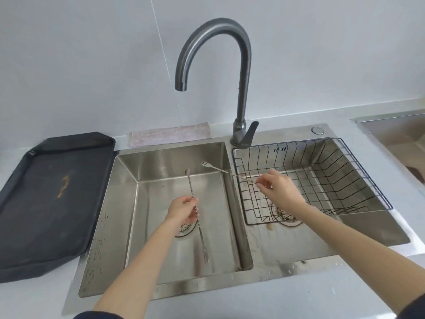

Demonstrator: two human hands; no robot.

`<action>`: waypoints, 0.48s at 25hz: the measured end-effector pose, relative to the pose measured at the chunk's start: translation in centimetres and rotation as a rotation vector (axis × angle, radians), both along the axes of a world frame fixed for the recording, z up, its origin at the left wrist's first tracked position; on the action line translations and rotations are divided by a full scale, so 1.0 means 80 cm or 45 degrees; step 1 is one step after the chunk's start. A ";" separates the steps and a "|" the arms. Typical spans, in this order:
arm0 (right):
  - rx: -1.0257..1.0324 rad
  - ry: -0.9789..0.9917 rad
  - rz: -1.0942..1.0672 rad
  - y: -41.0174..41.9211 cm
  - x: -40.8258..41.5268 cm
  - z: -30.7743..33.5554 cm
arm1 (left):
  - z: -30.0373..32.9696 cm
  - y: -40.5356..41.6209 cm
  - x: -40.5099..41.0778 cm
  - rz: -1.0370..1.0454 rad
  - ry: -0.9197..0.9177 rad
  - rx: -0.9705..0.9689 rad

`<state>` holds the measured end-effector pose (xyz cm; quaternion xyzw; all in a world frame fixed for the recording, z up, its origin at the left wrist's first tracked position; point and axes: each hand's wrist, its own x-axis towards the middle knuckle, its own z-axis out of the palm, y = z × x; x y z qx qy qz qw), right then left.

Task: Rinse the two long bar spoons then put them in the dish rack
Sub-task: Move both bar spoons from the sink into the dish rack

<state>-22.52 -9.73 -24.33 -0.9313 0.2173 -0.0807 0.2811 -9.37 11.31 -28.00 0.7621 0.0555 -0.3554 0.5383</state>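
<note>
Countertop (pixel 299 293): sink (pixel 161 288), black tray (pixel 46 203), cloth (pixel 170 134)

two bar spoons (pixel 192 192) (pixel 226 172), two basins (pixel 161 162) (pixel 368 229), one rack (pixel 358 171)

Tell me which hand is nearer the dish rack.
Right. The right hand is over the dish rack, holding a spoon. The left hand is over the left basin, apart from it.
</note>
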 end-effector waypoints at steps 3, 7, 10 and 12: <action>-0.056 -0.008 -0.040 -0.039 -0.021 -0.002 | -0.003 -0.016 -0.006 -0.013 -0.020 0.019; -0.079 0.001 -0.113 -0.092 -0.044 -0.005 | -0.004 -0.032 -0.016 0.011 -0.046 0.019; -0.116 0.052 -0.103 -0.126 -0.055 -0.011 | -0.007 -0.042 -0.021 0.022 -0.073 0.043; -0.140 0.098 -0.080 -0.143 -0.059 -0.015 | -0.009 -0.049 -0.023 0.029 -0.090 0.056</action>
